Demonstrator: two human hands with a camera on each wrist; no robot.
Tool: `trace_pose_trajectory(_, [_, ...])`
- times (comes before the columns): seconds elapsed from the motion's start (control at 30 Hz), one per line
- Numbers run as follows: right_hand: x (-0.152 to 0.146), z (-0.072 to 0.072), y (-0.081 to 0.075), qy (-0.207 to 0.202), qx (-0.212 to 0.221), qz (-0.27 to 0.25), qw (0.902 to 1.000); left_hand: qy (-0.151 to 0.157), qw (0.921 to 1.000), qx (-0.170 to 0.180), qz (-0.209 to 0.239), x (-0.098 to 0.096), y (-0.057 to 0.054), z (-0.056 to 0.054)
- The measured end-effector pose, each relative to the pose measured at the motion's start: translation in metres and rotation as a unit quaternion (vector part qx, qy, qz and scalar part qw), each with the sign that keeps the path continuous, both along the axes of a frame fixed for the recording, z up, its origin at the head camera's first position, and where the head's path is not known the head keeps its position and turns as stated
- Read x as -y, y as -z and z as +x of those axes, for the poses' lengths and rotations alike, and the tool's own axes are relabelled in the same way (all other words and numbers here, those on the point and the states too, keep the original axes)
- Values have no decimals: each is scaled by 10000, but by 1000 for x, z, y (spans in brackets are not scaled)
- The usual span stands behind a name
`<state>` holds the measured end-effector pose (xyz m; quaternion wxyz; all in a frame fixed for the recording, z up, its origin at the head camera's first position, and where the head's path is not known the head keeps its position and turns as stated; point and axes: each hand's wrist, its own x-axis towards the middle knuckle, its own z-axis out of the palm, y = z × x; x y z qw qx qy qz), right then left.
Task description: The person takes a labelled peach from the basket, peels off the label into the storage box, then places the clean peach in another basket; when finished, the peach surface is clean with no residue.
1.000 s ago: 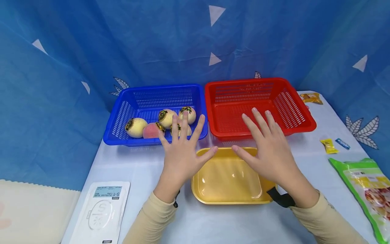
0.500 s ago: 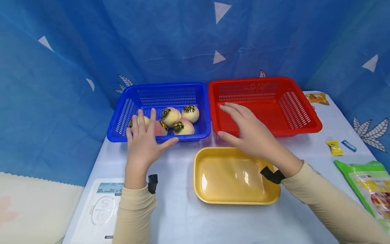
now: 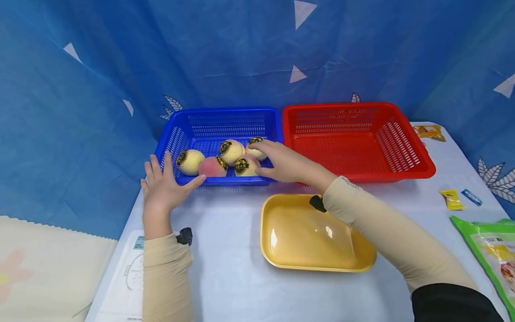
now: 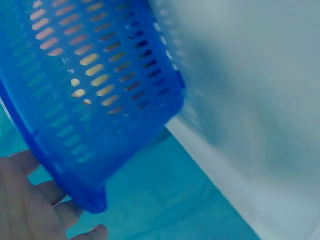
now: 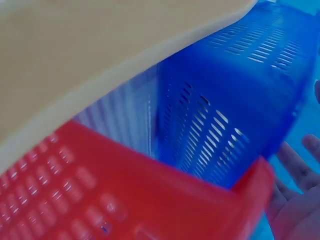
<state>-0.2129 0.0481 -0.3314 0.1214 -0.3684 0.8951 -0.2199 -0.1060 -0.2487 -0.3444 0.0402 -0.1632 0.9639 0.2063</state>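
Inside the blue basket (image 3: 237, 180), at the far side of the counter (image 3: 241, 295), five peaches with dark printed labels lie clustered toward the front: a pale one (image 3: 191, 162) at the left, a pink one (image 3: 213, 166) beside it, another (image 3: 232, 152) farther back, and two at the right, a front one (image 3: 247, 165) and a rear one (image 3: 256, 148). The right hand (image 3: 283, 163) reaches over the basket's right side, its fingers extended and slightly bent above the rear right peach, which they partly cover, with the thumb next to the front right one; whether any of them touches fruit cannot be told. The left hand (image 3: 162, 190) is at the basket's front left corner, its fingers spread and holding nothing; the left wrist view shows them right by the rim. Just beside the blue basket stands a red basket (image 3: 374, 176). Nearer the person, a golden-yellow tray (image 3: 310, 246) sits partly beneath the right sleeve (image 3: 374, 219). The left sleeve (image 3: 166, 277) partly hides a white pouch (image 3: 124, 290). At the right lie a yellow wrapped candy (image 3: 452, 199), a small blue packet (image 3: 472, 197) and a green-edged bag (image 3: 495, 250).
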Motion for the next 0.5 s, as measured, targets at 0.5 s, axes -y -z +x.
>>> trace_pose_trajectory(0.5, [34, -24, 10, -530, 193, 857, 9947, -445, 9982, 119, 396, 13, 11, -7])
